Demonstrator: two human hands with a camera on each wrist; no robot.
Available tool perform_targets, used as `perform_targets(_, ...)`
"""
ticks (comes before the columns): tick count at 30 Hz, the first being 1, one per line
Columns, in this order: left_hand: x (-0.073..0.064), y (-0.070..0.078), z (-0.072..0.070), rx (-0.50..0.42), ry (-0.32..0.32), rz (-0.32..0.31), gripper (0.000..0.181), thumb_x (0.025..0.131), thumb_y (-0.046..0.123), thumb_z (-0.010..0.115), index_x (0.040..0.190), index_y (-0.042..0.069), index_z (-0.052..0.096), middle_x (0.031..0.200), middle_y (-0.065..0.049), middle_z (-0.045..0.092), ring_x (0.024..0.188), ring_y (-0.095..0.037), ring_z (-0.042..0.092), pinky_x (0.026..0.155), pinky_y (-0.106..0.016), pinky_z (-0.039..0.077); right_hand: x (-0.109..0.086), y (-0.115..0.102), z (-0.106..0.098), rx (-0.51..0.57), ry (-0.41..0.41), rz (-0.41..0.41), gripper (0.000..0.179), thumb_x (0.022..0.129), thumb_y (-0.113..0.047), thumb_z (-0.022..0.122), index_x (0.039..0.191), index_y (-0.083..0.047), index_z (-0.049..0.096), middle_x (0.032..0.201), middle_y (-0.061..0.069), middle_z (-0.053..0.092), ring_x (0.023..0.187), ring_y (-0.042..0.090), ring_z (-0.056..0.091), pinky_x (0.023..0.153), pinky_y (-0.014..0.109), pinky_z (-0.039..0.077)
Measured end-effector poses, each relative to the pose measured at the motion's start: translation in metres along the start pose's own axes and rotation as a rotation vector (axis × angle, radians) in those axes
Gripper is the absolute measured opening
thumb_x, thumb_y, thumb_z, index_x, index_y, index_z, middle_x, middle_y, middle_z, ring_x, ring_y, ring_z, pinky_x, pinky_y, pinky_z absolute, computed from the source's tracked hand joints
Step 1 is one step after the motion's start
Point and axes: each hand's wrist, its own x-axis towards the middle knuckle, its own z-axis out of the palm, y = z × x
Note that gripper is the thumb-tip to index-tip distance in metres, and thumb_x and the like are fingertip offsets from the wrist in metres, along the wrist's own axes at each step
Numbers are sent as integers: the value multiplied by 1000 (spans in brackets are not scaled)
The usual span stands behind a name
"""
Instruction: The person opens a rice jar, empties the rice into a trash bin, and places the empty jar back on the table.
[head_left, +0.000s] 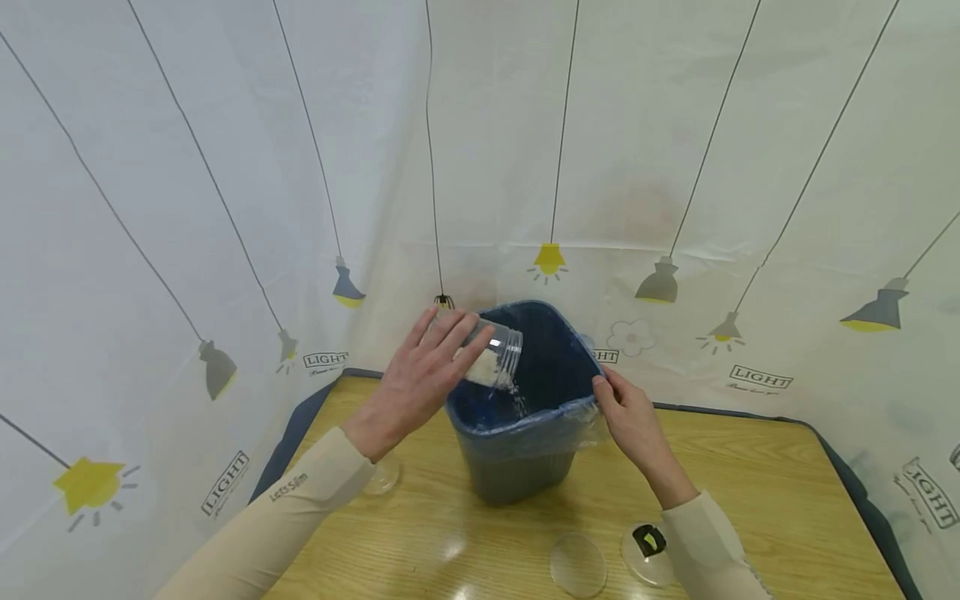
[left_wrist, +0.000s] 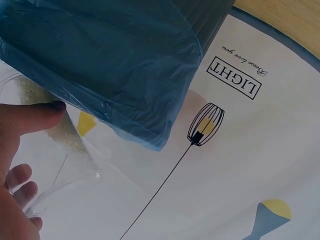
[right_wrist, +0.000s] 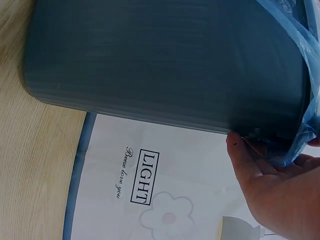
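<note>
My left hand (head_left: pixel 423 375) grips a clear plastic jar (head_left: pixel 510 340) tipped mouth-down over the blue-grey trash bin (head_left: pixel 517 479). Whitish grains (head_left: pixel 483 368) lie along the jar's lower side, and some fall from its mouth into the bin. A thin blue bag (head_left: pixel 558 425) lines the bin and folds over its rim. At the bin's right corner, my right hand (head_left: pixel 636 429) pinches rim and bag. In the left wrist view the thumb presses along the jar (left_wrist: pixel 75 150), beside the bag (left_wrist: pixel 115 75). The right wrist view has my hand (right_wrist: pixel 280 192) at the bin's edge.
Near the table's front lie a clear round disc (head_left: pixel 577 567) and another round clear piece (head_left: pixel 637 568) bearing a black-and-green item (head_left: pixel 649 540). Another clear round piece (head_left: pixel 386 477) sits beside my left forearm. White lamp-printed sheeting (head_left: pixel 495 167) rises behind the wooden table (head_left: pixel 420 533).
</note>
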Motion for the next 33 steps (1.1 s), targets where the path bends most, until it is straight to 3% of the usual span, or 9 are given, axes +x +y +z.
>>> perform_targets(20,-2,1,1,8,-5,22,75,89,-4,76,156,11,45,156,-16,47,147,-34,37,126,-53,15,1,-1,0,19,-6,12,55,113,-31,40,155,5,40,150,29,50,139,44,48,112,59,40)
perform_targets(33,-1,1,0,-12,39,14,80,86,-3,78,156,10,43,151,-20,46,143,-37,40,125,-52,18,0,-2,0,20,-3,11,57,113,-34,40,155,4,40,149,28,50,138,43,48,112,59,39)
